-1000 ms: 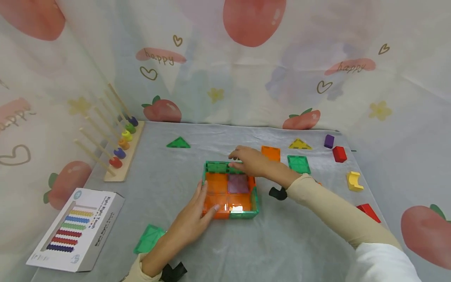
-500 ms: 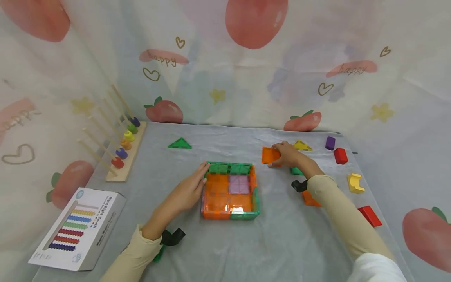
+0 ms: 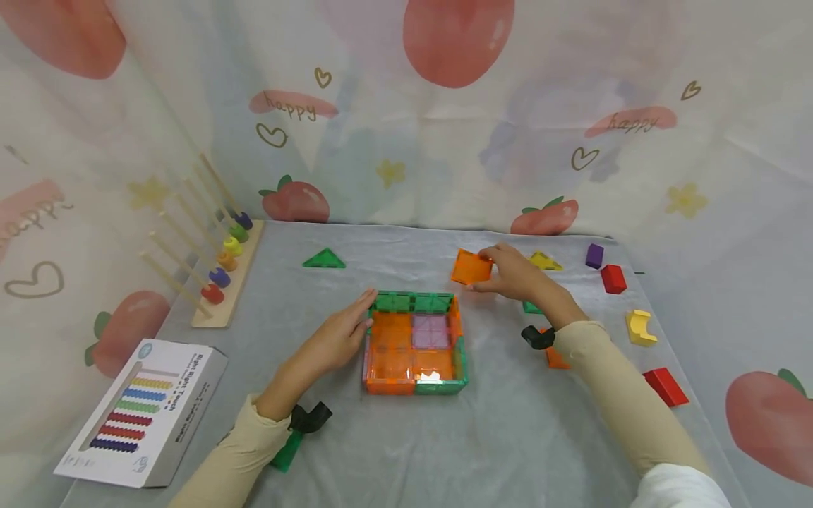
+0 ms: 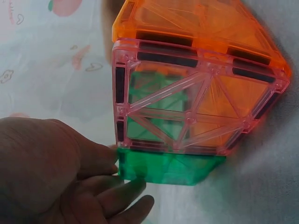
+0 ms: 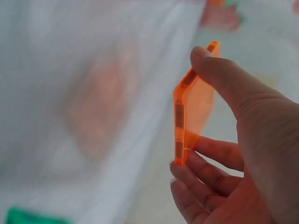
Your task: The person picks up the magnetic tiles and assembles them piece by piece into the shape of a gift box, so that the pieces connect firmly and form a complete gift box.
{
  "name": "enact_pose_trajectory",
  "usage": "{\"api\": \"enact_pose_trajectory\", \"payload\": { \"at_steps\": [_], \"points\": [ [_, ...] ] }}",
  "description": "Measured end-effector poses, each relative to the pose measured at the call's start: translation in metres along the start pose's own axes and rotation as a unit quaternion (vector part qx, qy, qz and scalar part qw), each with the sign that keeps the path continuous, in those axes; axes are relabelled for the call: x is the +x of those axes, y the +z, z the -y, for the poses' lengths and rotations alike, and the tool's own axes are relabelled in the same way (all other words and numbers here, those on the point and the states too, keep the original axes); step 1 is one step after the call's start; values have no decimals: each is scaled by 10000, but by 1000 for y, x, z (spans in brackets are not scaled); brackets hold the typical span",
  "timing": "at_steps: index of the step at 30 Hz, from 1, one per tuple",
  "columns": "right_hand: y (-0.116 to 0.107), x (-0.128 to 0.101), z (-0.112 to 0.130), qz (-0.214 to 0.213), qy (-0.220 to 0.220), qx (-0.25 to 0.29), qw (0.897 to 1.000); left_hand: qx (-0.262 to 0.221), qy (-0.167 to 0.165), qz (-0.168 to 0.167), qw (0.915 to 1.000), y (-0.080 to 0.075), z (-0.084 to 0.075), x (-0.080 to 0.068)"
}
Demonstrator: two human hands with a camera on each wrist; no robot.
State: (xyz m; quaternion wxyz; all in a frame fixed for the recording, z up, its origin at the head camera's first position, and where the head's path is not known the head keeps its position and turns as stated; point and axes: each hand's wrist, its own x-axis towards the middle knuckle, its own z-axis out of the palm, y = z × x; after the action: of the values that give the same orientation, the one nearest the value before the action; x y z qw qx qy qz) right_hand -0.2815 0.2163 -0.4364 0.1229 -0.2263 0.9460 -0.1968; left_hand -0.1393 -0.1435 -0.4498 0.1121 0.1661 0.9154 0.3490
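Note:
A low square box of translucent magnetic tiles [image 3: 390,386] stands on the grey cloth. Its walls are green, orange and pink; orange tiles and one purple tile [image 3: 430,331] line its floor. Against the back left corner of the box rests my left hand [image 3: 333,337], its fingers extended. In the left wrist view the fingertips touch a green wall tile [image 4: 170,167], beside a pink one [image 4: 187,114]. Behind and right of the box, my right hand [image 3: 517,274] holds a square orange magnetic tile [image 3: 471,267] by its edges, thumb on one edge and fingers on the opposite one [image 5: 198,105].
Loose tiles lie about: a green triangle [image 3: 324,259], a yellow triangle [image 3: 545,261], an orange one [image 3: 557,358] and a green one [image 3: 288,451]. Several blocks, including a red one [image 3: 613,279], line the right edge. A pegged wooden rack [image 3: 238,282] and white box [image 3: 142,416] stand left.
My right hand has left the back wall of the box, reached right, and lifted the orange tile. My left hand has slid from the left side toward the box's back left corner.

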Motion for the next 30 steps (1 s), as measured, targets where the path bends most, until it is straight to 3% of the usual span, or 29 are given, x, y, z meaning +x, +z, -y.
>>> {"api": "enact_pose_trajectory", "payload": {
  "at_steps": [7, 14, 17, 22, 30],
  "points": [
    [3, -7, 83, 174, -834, -110, 9963, -297, -228, -14, 9993, 2, 2, 0],
    [29, -2, 136, 253, -1790, -1149, 9768, -696, -423, -140, 9966, 0, 0, 0],
    [38, 0, 146, 238, -1943, -1474, 9695, -457, -209, -232, 9985, -1, -2, 0],
    [44, 1, 149, 280, -1897, -1718, 9663, 74, 95, -248, 9996, -1, -3, 2],
    [36, -8, 138, 373, -1852, -1115, 9756, 351, 26, -100, 9993, -2, -5, 4]
  ]
}}
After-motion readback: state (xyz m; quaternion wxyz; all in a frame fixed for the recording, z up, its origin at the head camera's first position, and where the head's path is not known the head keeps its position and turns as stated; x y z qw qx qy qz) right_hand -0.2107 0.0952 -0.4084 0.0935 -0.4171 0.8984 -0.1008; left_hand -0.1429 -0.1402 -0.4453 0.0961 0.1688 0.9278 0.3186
